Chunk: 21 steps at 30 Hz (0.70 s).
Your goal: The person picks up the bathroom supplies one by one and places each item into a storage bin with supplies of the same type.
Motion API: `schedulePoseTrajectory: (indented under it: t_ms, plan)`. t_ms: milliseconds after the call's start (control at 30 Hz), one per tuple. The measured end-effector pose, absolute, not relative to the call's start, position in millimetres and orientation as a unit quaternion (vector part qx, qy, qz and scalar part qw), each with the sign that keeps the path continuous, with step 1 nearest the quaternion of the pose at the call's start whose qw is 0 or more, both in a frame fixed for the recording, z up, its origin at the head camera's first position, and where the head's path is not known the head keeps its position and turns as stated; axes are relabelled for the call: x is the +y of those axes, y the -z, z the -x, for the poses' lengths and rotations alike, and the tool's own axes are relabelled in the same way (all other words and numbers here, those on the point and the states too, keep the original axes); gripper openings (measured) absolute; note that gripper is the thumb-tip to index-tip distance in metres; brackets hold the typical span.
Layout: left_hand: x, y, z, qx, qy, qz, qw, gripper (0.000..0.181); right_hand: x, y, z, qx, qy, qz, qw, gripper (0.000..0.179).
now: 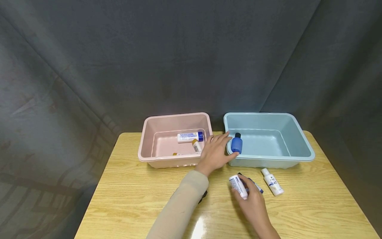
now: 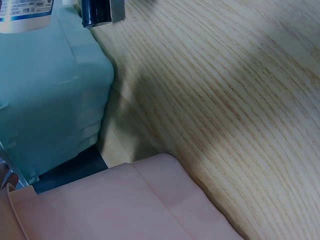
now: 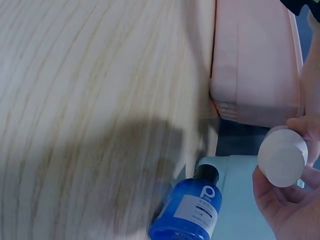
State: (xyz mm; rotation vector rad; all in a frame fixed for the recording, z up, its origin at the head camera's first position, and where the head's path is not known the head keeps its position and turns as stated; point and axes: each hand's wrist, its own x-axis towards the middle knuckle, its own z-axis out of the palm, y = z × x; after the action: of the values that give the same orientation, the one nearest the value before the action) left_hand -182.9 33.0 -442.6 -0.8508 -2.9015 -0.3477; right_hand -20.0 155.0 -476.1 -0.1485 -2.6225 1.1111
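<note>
Held white bottle (image 1: 237, 186): in the right hand, off the near side of the blue bin (image 1: 262, 162) and outside it. Its long axis slants from upper left to lower right in the head view; a round white end faces the right wrist camera — cap or base, one cannot tell.
Right hand (image 1: 253, 200): thumb and fingertips pinch the sides of the bottle, probably because its round body gives a steady grip there and leaves the end uncovered.
Left hand (image 1: 215, 153): fingers spread, holding nothing, over the gap between the bins, thumb reaching to the blue rim. Perhaps it steadies that corner; contact cannot be told.
Blue bottle (image 1: 236, 145): inside the blue bin by its left wall, black cap pointing away from the person.
Dark-capped blue bottle (image 3: 192, 212): on the table (image 1: 128, 199), partly behind the right hand in the head view.
Loose white bottle (image 1: 273, 183): lying on its side, cap towards the blue bin.
Pink bin (image 1: 170, 163): holds a white tube (image 1: 187, 137), blue cap to the right, and a gold-capped bottle (image 1: 196, 146) — its walls likely keep them from rolling away.
</note>
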Motion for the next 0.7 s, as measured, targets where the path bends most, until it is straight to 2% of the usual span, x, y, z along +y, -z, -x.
schedulePoseTrajectory:
  t_ms: [333, 700]
  plan:
    - [32.7, 442.7, 182.9, -0.952, 0.116, 0.280, 0.048, 0.072, 162.3, 472.1, 19.0, -0.908, -0.373, 0.040, 0.187, 0.053]
    - [33.5, 442.8, 183.1, -0.950, 0.134, 0.277, 0.045, 0.070, 169.8, 464.4, 20.6, -0.904, -0.377, 0.042, 0.197, 0.050]
